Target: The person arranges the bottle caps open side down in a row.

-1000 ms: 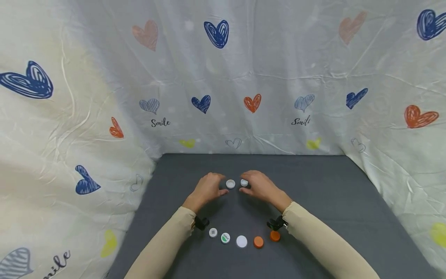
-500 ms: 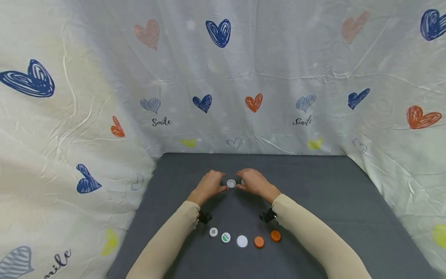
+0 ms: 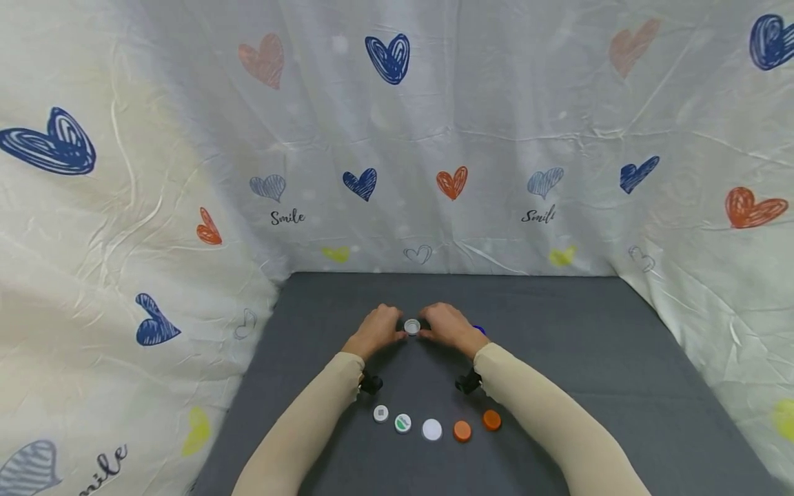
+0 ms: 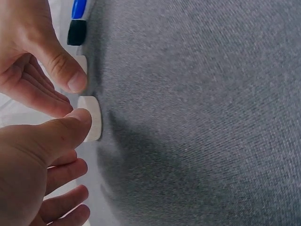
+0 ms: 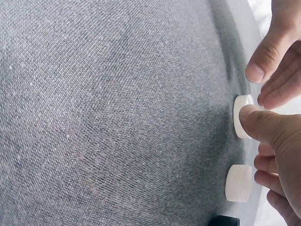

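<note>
A white bottle cap (image 3: pixel 412 327) lies hollow side up on the grey cloth in the head view, between my two hands. My left hand (image 3: pixel 377 328) is on its left, thumb and fingers loosely bent. My right hand (image 3: pixel 448 324) mirrors it on the right. Each wrist view shows the opposite thumb just apart from the cap's side, while the near thumb (image 4: pixel 80 117) overlaps the cap. Another white cap (image 5: pixel 239 182) stands under the right hand's fingers in the right wrist view; the right hand hides it in the head view.
Nearer the body, a curved row holds a white cap with a dark square (image 3: pixel 381 413), a green-and-white cap (image 3: pixel 402 423), a plain white cap (image 3: pixel 431 430) and two orange caps (image 3: pixel 462 431). A blue-and-black object (image 4: pixel 78 21) lies beyond the right hand. Heart-printed cloth surrounds the table.
My right hand has moved left from around the second white cap to beside the first one, covering the second. A bit of blue has come into view past the right wrist.
</note>
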`<action>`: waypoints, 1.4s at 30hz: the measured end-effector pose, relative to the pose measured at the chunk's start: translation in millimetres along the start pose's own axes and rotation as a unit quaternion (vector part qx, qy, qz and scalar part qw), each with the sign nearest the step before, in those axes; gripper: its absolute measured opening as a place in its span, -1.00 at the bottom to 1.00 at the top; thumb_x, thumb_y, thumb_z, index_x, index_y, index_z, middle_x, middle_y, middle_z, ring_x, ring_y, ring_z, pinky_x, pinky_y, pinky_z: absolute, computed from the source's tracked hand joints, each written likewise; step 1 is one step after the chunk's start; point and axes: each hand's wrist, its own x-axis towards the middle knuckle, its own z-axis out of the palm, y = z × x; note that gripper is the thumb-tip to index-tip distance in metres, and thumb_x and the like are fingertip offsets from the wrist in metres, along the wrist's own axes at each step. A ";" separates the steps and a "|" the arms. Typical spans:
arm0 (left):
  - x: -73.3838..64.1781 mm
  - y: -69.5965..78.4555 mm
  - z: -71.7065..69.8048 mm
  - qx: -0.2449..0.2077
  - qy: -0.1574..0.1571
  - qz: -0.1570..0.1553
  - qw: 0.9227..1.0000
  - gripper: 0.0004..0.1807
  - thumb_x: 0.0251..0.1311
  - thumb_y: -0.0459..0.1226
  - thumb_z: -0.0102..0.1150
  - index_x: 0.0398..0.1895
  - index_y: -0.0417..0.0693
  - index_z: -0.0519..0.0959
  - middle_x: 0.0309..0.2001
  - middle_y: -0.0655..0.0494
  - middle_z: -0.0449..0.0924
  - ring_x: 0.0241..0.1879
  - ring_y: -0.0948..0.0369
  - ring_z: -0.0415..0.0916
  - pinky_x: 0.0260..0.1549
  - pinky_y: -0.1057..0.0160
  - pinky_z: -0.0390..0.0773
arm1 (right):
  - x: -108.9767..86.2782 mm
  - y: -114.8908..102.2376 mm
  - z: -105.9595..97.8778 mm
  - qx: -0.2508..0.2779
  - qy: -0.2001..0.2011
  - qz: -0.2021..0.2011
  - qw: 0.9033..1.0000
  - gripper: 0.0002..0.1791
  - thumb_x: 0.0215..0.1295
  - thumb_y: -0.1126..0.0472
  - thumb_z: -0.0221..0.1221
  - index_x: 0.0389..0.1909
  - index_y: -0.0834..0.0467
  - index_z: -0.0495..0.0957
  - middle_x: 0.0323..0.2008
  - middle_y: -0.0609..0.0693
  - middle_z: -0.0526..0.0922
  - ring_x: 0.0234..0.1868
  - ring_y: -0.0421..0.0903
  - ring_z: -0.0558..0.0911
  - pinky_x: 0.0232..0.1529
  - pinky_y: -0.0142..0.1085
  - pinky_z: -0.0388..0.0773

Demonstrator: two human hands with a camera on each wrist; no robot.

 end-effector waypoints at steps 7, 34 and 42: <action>6.8 -3.0 9.9 0.007 -0.011 -0.005 1.000 -0.67 0.13 -0.06 0.47 -0.13 -0.05 0.73 -0.25 0.03 0.71 -0.27 0.09 0.66 -0.30 0.08 0.61 | 3.3 -1.0 3.1 0.000 -0.023 0.014 1.000 -0.77 0.23 -0.03 0.39 -0.29 0.04 0.70 -0.35 -0.09 0.72 -0.31 -0.12 0.66 -0.23 -0.15 0.58; -5.6 -2.1 10.7 -0.011 0.045 0.003 0.999 -0.78 0.21 -0.10 0.41 -0.14 0.07 0.78 -0.21 0.10 0.77 -0.23 0.11 0.70 -0.24 0.07 0.67 | -2.7 -2.3 11.0 0.030 0.041 -0.038 0.998 -0.78 0.30 0.10 0.35 -0.10 0.09 0.74 -0.07 -0.02 0.75 -0.04 0.00 0.70 0.05 -0.06 0.61; -14.9 -0.8 -8.3 -0.007 0.103 0.038 0.994 -0.72 0.17 -0.11 0.44 -0.07 0.04 0.76 -0.15 0.10 0.78 -0.16 0.10 0.72 -0.20 0.06 0.68 | -11.6 -4.7 -5.5 0.035 0.098 -0.059 0.993 -0.68 0.28 0.08 0.36 -0.01 0.13 0.72 0.03 0.03 0.73 0.08 0.01 0.68 0.13 -0.06 0.58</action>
